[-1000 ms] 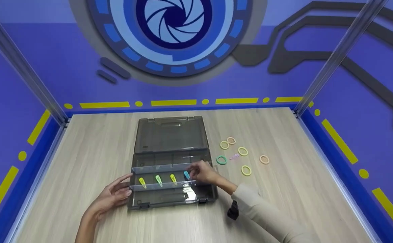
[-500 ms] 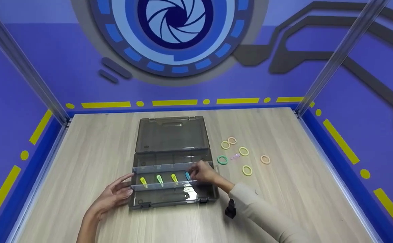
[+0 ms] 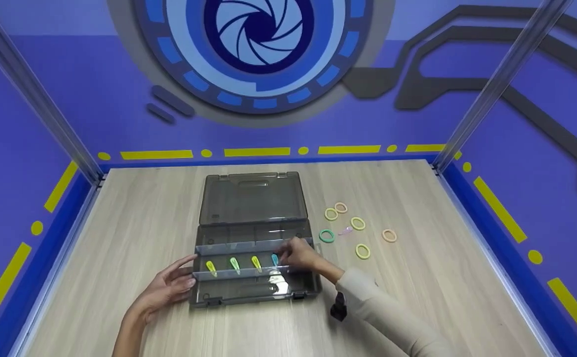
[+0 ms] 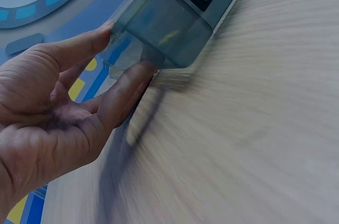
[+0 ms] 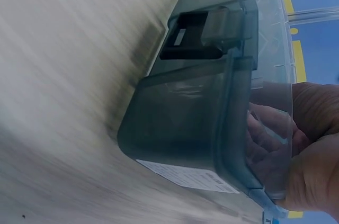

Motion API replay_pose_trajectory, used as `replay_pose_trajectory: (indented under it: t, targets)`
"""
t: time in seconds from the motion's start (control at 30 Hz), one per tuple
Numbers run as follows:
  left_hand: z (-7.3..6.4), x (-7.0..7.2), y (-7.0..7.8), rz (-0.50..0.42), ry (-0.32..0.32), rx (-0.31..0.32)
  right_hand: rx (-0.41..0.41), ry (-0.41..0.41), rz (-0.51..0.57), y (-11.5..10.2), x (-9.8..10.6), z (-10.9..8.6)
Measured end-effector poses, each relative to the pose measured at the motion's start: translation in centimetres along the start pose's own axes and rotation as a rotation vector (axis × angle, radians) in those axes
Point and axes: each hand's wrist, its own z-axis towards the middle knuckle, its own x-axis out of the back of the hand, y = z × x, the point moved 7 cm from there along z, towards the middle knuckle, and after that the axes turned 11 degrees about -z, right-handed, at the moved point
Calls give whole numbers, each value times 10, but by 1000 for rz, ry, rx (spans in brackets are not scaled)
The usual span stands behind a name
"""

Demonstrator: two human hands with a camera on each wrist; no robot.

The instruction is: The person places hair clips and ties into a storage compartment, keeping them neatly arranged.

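Note:
A smoky see-through storage box [image 3: 254,198] lies with its lid folded back on the table. In its middle row sit two yellow hair clips [image 3: 211,268], a light green hair clip [image 3: 235,265] and a blue hair clip [image 3: 275,260]. My right hand [image 3: 296,254] reaches into the right end of that row, its fingertips pinching the blue clip. The right wrist view shows this hand behind the box's clear divider, where the clip is hidden. My left hand [image 3: 162,287] touches the box's left side with extended fingers, also seen in the left wrist view.
Right of the box lie several hair ties: a green one [image 3: 326,236], yellow ones [image 3: 363,251] and peach ones [image 3: 389,235]. A pink hair clip [image 3: 345,231] lies among them. Blue printed walls [image 3: 249,131] close in the wooden table [image 3: 442,297].
The blue clip has turned slightly and stands straighter in the row, with the right fingers still at it. The left hand stays at the box's side.

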Motion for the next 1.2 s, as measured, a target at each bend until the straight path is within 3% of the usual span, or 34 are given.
replay_pose_trajectory:
  t: [0.17, 0.37, 0.53, 0.77, 0.93, 1.2]
  targets:
    - [2, -1, 0, -2, -7, -1, 7, -20, 22, -2, 5, -2]
    - [2, -1, 0, -9, -12, -2, -56, -68, 203, -4, 18, -8]
    - [3, -2, -1, -13, -14, -1, -76, -42, 298, 2, 39, -18]
    - [3, -2, -2, 6, -10, -7, -156, 25, 345, 35, 75, -33]
    - [2, -2, -2, 4, -13, -7, -226, 77, 319, 66, 97, -45]
    - [1, -1, 0, -5, -26, -14, -352, 108, 302, 107, 112, -70]
